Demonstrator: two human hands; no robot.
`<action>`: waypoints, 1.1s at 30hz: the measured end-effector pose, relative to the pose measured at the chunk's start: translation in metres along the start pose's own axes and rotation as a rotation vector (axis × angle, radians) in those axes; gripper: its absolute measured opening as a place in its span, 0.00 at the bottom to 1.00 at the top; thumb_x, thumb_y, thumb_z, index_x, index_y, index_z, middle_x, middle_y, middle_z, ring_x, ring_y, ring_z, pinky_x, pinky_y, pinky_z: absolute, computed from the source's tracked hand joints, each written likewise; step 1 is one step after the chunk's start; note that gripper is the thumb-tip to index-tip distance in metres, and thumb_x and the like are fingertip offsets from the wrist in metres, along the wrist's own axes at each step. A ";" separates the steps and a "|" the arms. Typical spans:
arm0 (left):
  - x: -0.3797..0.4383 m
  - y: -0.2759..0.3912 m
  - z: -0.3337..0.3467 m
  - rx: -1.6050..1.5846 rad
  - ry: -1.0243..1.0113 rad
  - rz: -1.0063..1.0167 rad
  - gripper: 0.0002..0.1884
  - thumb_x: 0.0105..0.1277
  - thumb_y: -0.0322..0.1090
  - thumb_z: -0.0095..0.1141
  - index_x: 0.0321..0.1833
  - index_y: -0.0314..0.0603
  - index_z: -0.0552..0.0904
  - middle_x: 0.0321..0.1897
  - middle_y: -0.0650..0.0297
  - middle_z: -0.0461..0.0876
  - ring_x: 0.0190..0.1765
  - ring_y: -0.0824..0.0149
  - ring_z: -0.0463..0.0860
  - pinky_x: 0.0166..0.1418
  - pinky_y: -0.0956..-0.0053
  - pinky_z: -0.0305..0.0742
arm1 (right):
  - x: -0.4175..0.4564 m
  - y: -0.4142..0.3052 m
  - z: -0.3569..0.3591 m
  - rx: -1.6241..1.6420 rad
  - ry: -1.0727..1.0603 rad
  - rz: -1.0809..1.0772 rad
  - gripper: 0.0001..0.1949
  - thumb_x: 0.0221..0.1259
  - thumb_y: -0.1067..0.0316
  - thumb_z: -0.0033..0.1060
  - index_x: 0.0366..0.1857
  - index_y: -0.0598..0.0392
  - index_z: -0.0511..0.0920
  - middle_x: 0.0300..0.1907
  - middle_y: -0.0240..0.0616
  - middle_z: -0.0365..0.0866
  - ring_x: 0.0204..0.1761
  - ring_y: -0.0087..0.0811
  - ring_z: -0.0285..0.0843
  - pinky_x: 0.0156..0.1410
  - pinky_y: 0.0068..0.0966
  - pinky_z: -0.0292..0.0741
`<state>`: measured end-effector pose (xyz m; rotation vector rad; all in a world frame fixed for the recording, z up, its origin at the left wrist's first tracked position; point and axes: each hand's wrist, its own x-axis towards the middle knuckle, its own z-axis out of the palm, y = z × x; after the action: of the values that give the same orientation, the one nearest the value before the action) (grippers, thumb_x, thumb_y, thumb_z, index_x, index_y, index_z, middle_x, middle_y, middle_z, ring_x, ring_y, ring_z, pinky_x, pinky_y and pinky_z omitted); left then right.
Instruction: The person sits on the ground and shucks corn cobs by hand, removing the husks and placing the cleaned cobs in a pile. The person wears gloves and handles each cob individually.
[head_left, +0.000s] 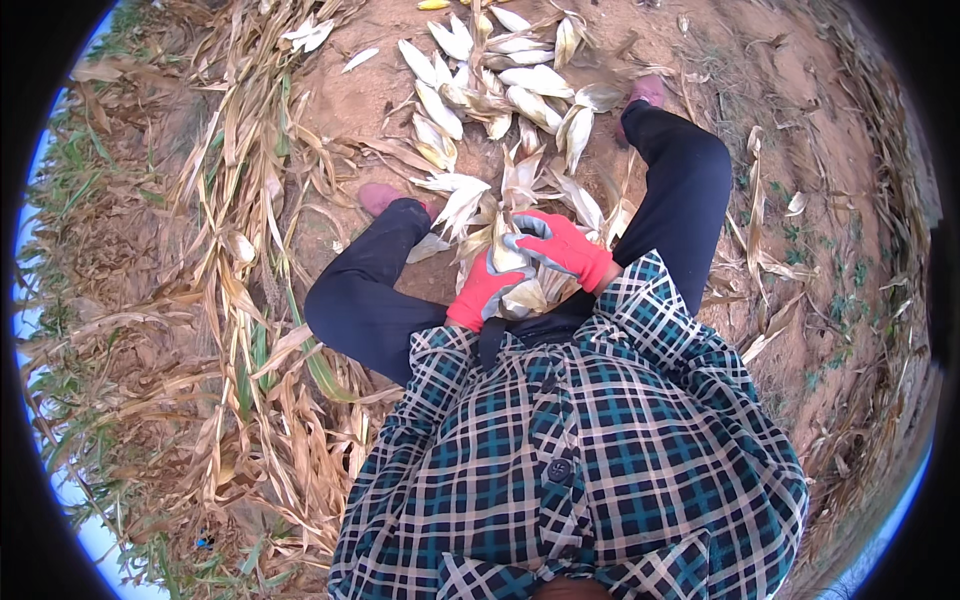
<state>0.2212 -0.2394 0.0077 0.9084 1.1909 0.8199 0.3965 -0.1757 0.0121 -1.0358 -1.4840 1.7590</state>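
Close in front of my belt, an ear of corn in dry pale husk (507, 253) is between my two gloved hands. My left hand (489, 289), in a red and grey work glove, grips it from the left and below. From the right, my right hand (559, 244), in a matching glove, has its thumb and fingers curled at the husk's upper part. Loose husk leaves (521, 176) spread just beyond my fingers. Another piece of pale husk (525, 298) lies beneath my hands, against my lap. The kernels of the held ear are hidden.
A pile of ears in husk (480, 90) lies on bare soil beyond my feet. A yellow husked ear (433, 4) shows at the top edge. Dry cornstalks (232, 300) heap along my left. My bent legs (679, 195) flank the work area; soil with small weeds (832, 262) lies right.
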 end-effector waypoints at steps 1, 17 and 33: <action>0.001 -0.006 -0.002 0.022 -0.004 0.005 0.33 0.50 0.33 0.71 0.61 0.36 0.73 0.50 0.59 0.80 0.53 0.65 0.79 0.57 0.70 0.74 | -0.001 0.002 0.000 -0.139 -0.004 -0.014 0.20 0.61 0.65 0.61 0.56 0.61 0.75 0.47 0.38 0.82 0.48 0.25 0.77 0.56 0.25 0.73; 0.012 -0.017 0.011 -0.041 0.273 0.293 0.32 0.56 0.27 0.68 0.64 0.37 0.69 0.54 0.58 0.76 0.52 0.70 0.78 0.57 0.74 0.74 | 0.007 0.033 0.026 1.285 0.208 0.243 0.16 0.73 0.55 0.44 0.48 0.58 0.73 0.43 0.38 0.79 0.47 0.34 0.78 0.60 0.34 0.74; 0.026 0.027 -0.062 -0.544 0.763 0.272 0.23 0.71 0.53 0.48 0.49 0.36 0.78 0.40 0.62 0.80 0.41 0.67 0.81 0.46 0.74 0.77 | 0.006 0.035 0.015 -0.838 -0.211 0.272 0.25 0.59 0.41 0.54 0.39 0.56 0.81 0.40 0.46 0.83 0.44 0.41 0.81 0.50 0.32 0.75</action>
<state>0.1639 -0.1958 0.0137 0.2935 1.3831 1.7095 0.3822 -0.1847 -0.0225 -1.5383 -2.4079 1.4409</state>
